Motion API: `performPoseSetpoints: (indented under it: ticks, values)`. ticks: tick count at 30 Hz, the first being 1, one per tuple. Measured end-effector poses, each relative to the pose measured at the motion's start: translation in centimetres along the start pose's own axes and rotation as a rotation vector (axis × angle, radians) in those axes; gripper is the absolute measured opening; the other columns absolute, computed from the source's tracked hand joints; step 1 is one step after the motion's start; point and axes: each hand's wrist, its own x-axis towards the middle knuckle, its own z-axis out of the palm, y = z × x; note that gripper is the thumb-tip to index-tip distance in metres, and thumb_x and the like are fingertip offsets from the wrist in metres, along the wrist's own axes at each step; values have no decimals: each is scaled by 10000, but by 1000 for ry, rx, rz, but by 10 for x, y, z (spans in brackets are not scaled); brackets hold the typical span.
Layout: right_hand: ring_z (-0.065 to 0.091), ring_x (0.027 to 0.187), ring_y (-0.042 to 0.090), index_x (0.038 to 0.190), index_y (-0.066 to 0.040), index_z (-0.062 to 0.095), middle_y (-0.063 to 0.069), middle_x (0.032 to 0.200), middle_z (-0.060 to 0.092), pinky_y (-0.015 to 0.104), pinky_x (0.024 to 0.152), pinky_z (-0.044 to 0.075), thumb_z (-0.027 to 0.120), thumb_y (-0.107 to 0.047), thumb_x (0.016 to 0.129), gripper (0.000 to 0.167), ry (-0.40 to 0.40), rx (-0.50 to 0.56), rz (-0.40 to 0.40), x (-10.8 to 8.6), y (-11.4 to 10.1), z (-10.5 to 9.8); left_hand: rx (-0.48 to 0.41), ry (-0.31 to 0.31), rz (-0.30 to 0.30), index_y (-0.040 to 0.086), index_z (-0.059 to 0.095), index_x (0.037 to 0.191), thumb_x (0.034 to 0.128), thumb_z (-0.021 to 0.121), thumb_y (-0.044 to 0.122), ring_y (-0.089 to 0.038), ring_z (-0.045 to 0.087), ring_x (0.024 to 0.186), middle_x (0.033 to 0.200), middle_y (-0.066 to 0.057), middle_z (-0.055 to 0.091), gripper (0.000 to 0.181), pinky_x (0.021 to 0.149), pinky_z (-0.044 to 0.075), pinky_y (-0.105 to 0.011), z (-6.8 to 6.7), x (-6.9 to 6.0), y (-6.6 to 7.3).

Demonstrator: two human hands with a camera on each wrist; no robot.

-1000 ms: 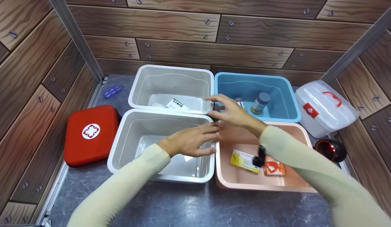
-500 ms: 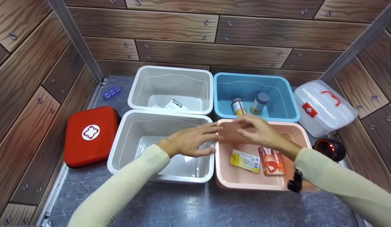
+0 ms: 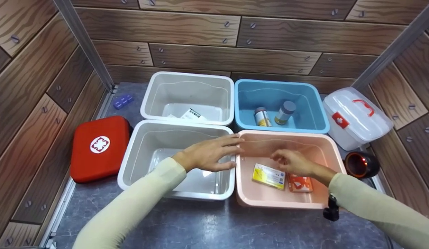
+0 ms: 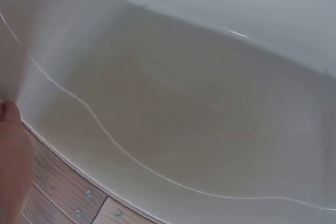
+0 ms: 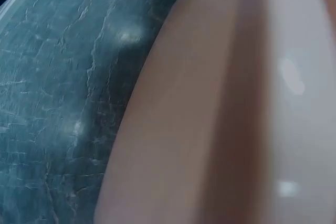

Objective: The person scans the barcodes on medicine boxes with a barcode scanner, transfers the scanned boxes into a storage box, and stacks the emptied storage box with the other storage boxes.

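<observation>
I view the nearer right hand (image 3: 294,163): fingers half-curled, seemingly empty. A yellow box (image 3: 268,176) lies at their seven o'clock, long axis ten-to-four.

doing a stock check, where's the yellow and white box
In the head view, the yellow and white box lies in the peach bin at right, left of the orange box, near the right hand.

Red case (image 3: 99,149) near purple pillbox (image 3: 123,101); dark vessel (image 3: 368,166) beside white lidded box (image 3: 358,119).
</observation>
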Motion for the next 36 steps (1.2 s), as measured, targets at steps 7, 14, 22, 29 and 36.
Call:
performPoseSetpoints:
  ticks: [7,14,22,29,36]
  values:
    - [680,1179,281,1443,-45,639,134,1341,714,596,1120,558,853,-190,957,550,-116,-78,150,-3,12,17,1,-14,-3,164,531,1612,1119,500,511,-247,236,1697,1782,-51,363,604,1344,326,-447,-1,1,1]
    - [628,991,225,1451,-75,619,105,1207,669,349,786,566,845,-141,936,566,-154,-182,168,-2,14,26,11,-7,-7,170,541,1606,1119,499,512,-251,250,1693,1776,-55,375,597,1337,341,-450,0,2,2]
    - [589,851,183,1303,-69,705,93,1074,618,253,612,481,876,-231,916,453,-217,-143,130,1,15,25,15,12,-7,172,558,1592,1115,517,505,-253,275,1684,1760,-64,406,583,1331,354,-445,0,1,2]
    - [593,824,167,1215,-40,715,151,1127,704,196,652,462,802,-118,963,278,-374,44,22,1,11,25,4,-2,-21,203,542,1605,1116,507,520,-246,250,1693,1773,-48,383,583,1337,342,-449,-1,1,2]
    - [592,819,157,1246,-34,644,144,1111,687,210,578,467,770,-40,973,300,-416,162,68,3,8,28,-5,-17,-32,209,529,1618,1113,491,537,-236,228,1699,1784,-35,361,603,1337,339,-461,-1,1,3]
